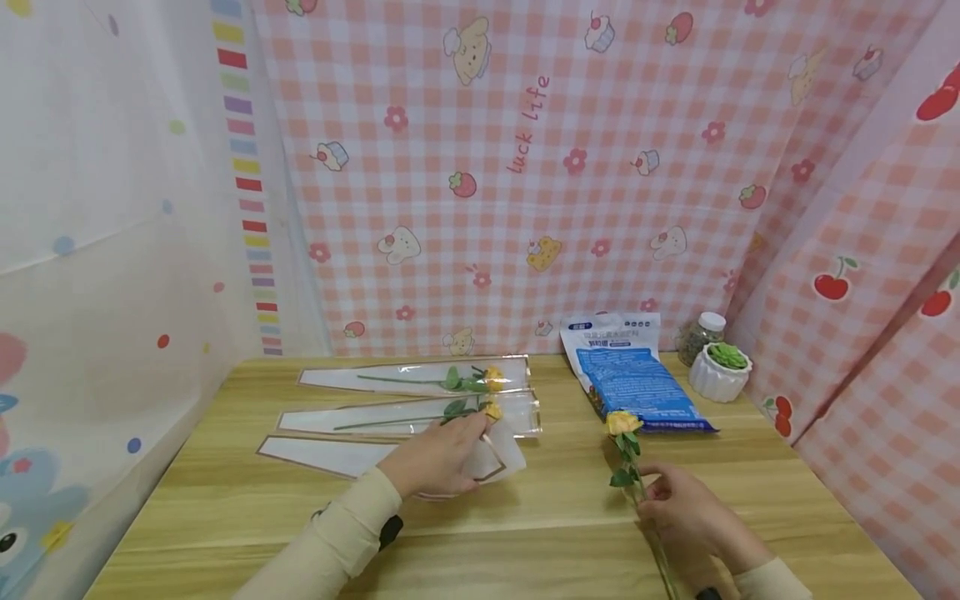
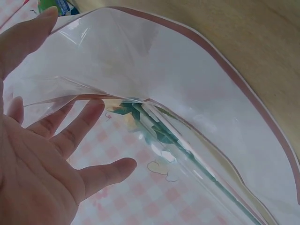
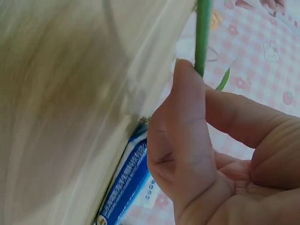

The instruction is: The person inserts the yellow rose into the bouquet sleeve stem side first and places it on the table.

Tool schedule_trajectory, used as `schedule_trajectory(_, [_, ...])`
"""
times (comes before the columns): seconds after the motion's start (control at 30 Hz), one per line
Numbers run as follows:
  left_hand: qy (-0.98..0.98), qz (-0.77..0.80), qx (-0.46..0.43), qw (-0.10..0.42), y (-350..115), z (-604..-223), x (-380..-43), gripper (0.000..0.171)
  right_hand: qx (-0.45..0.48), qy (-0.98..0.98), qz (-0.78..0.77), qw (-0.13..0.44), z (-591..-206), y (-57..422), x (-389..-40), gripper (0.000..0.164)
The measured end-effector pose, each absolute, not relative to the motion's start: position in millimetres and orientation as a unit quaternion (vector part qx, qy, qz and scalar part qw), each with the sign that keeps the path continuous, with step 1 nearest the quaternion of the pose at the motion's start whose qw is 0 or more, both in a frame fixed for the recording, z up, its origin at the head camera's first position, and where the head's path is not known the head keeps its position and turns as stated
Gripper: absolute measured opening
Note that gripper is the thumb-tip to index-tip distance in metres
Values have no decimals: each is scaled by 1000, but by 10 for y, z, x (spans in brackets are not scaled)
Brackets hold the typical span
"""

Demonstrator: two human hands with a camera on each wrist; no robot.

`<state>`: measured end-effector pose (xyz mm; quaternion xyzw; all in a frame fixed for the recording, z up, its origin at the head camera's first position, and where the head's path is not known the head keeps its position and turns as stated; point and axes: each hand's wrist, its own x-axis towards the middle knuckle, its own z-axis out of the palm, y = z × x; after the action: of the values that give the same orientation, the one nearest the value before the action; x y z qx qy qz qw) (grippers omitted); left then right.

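Note:
On the near side of a row of flower sleeves, my left hand (image 1: 442, 454) is at the wide end of a white-backed clear sleeve (image 1: 322, 454) with a brown-gold border. In the left wrist view the fingers (image 2: 84, 124) are spread and fairly straight at the sleeve's bowed mouth, and the thumb is by its edge. My right hand (image 1: 686, 504) pinches the green stem (image 3: 202, 37) of a yellow rose (image 1: 624, 422) between thumb and fingertips. The bloom points away from me; leaves sit just below it. Part of the near sleeve is hidden under my left hand.
Beyond it lie a middle sleeve (image 1: 311, 421) and a far sleeve (image 1: 330, 379), each with a yellow rose. At the back right are a blue-and-white bag (image 1: 637, 379), a white-lidded jar (image 1: 711, 323) and a succulent in a white pot (image 1: 718, 379). Patterned cloths surround the wooden table (image 1: 525, 542).

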<state>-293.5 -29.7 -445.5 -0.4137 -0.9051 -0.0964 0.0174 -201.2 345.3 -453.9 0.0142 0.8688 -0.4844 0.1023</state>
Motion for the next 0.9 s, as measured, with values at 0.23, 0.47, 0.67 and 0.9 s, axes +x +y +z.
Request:
schedule_trajectory(0.23, [-903,-100,-417,16,-296,-4437,-2935,71,22,867,-491,86,-4416,3559,-2020,53])
schedule_trajectory(0.47, [-903,-98,-418,17,-291,-4427,-2941,68,28,865,-496,71,-4304,3645,-2074,55])
schedule_trajectory(0.67, [-903,-103,-417,10,-283,-4431,-2942,67,32,860,-505,55,-4238,3703,-2099,56])
schedule_trajectory(0.9, [-901,-104,-420,12,-283,-4447,-2943,67,23,867,-497,25,-4175,3747,-2083,56])
